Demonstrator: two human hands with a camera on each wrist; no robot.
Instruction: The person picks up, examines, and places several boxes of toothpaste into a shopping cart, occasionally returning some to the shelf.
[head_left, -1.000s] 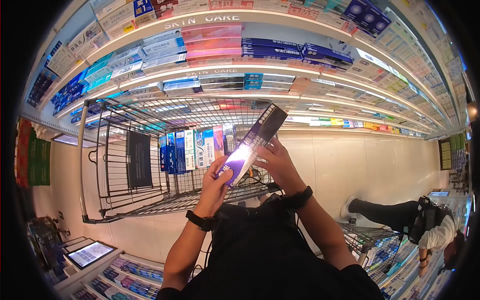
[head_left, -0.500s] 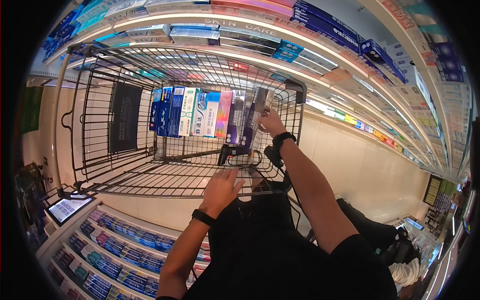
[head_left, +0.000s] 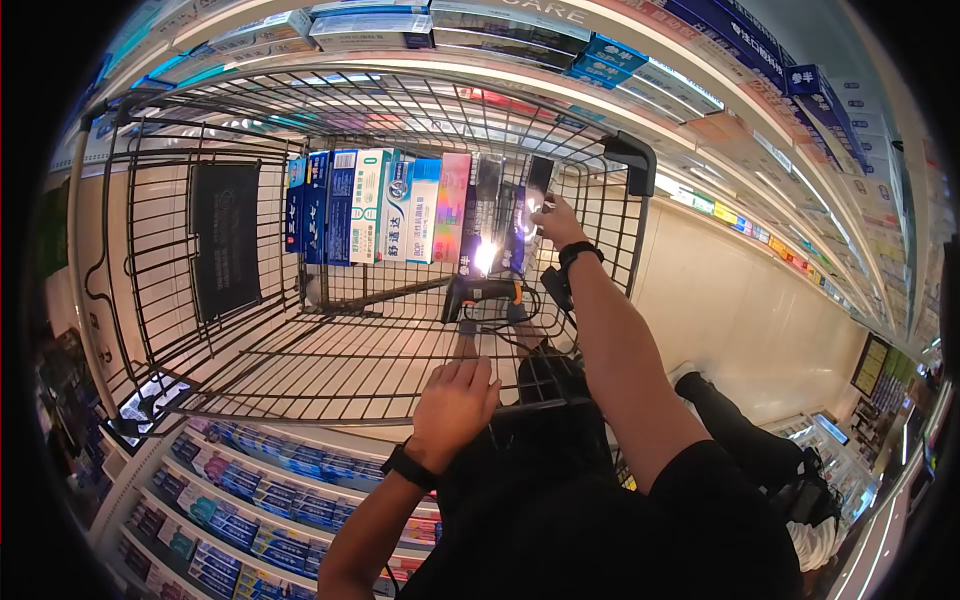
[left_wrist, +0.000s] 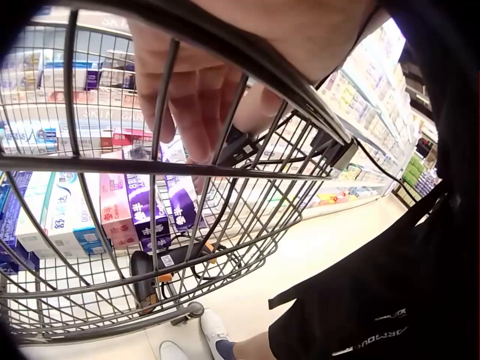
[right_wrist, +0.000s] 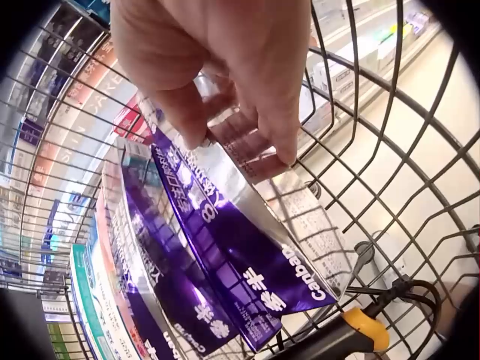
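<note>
At the far right end of a row of upright boxes (head_left: pixel 397 215) in the wire shopping cart (head_left: pixel 290 345), my right hand (head_left: pixel 558 222) holds a purple-and-silver toothpaste box (right_wrist: pixel 255 274). In the right wrist view the thumb and fingers pinch that box near its upper part, and its lower end tilts toward the camera. A similar purple toothpaste box (right_wrist: pixel 165 270) stands right beside it. My left hand (head_left: pixel 455 412) hangs over the cart's near side with loosely bent fingers and nothing in them. From the left wrist, the cart's bars cross in front of that hand (left_wrist: pixel 202 90).
A black-and-orange handheld device (head_left: pixel 480 292) with a cable lies in the cart below the boxes. Stocked shelves (head_left: pixel 500 30) run along the far side, and more shelves (head_left: pixel 250 490) stand behind at lower left. A person in dark trousers (head_left: pixel 735 430) is at the right.
Both hands held the toothpaste box above the cart earlier. The right hand has since brought it down to the row's right end; the left let go and moved back to the near side.
</note>
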